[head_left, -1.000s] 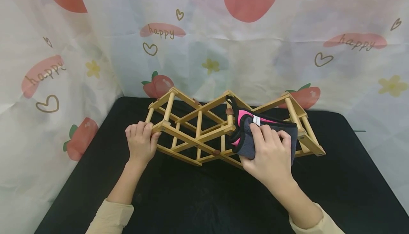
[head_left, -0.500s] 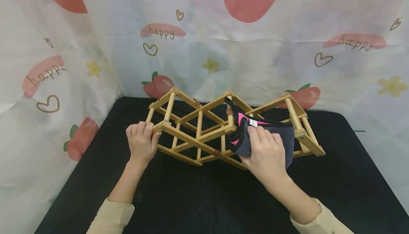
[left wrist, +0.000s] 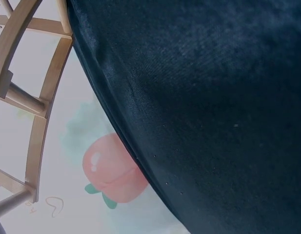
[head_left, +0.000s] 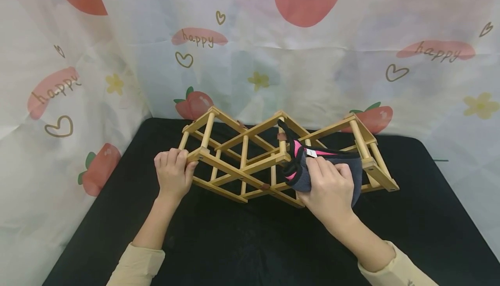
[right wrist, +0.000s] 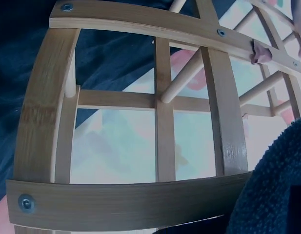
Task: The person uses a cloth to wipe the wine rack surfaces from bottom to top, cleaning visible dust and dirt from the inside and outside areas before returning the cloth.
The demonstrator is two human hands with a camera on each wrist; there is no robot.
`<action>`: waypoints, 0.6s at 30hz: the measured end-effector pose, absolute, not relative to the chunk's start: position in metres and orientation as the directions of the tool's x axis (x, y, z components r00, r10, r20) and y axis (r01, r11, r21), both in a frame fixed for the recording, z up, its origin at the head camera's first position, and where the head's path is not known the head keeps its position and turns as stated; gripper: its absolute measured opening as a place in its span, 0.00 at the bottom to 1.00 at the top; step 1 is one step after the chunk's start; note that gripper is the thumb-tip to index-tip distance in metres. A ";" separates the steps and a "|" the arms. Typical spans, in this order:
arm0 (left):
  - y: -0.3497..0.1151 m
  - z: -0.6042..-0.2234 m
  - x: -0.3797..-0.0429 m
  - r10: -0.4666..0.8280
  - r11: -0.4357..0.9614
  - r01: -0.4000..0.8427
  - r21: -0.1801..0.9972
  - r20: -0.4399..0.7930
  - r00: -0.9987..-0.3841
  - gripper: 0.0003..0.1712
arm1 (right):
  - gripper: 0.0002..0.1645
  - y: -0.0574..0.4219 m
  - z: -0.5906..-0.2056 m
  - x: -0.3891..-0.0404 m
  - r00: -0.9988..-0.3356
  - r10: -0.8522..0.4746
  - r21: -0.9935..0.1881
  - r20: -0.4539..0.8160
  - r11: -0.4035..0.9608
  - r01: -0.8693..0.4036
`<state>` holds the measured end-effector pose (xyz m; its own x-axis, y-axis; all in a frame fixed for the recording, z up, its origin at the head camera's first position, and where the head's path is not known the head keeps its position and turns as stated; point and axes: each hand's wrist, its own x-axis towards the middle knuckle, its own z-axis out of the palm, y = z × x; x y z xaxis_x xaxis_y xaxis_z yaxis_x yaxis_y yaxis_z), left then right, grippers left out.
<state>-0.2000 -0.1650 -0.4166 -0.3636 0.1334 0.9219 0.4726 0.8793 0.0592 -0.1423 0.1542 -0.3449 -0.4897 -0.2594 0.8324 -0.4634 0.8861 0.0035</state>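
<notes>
A folding wooden wine rack (head_left: pixel 222 166), a lattice of slats and round dowels, stands stretched out on the black-covered table. My left hand (head_left: pixel 172 173) grips its near left corner, thumb toward the right. My right hand (head_left: pixel 330 190) holds a folded dark grey cloth item (head_left: pixel 355 169) with pink lining, black edging, a white tag and a black loop. That cloth lies over the rack's right part and hides some slats and my fingertips. In the right wrist view its fluffy surface (right wrist: pixel 272 190) covers the lower right, close to a slat (right wrist: pixel 126 204). Neither hand is clearly visible in the wrist views.
The black table cover (head_left: pixel 234 242) extends around the rack. Behind and to the left hangs a pale curtain (head_left: pixel 324 73) with printed fruit, hearts and flowers, close to the rack's back. Small brown tabs (head_left: pixel 265 186) sit at some rack joints.
My right hand shifts slightly down and left with the cloth, then a little to the right. The cloth's top edge now sits lower. My left hand and the rack stay in place.
</notes>
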 end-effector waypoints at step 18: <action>-0.164 -0.416 -0.200 0.137 0.883 0.467 0.054 0.920 -0.366 0.28 | 0.25 0.176 -0.357 -0.127 -0.515 -0.281 0.049 0.810 0.907 -0.419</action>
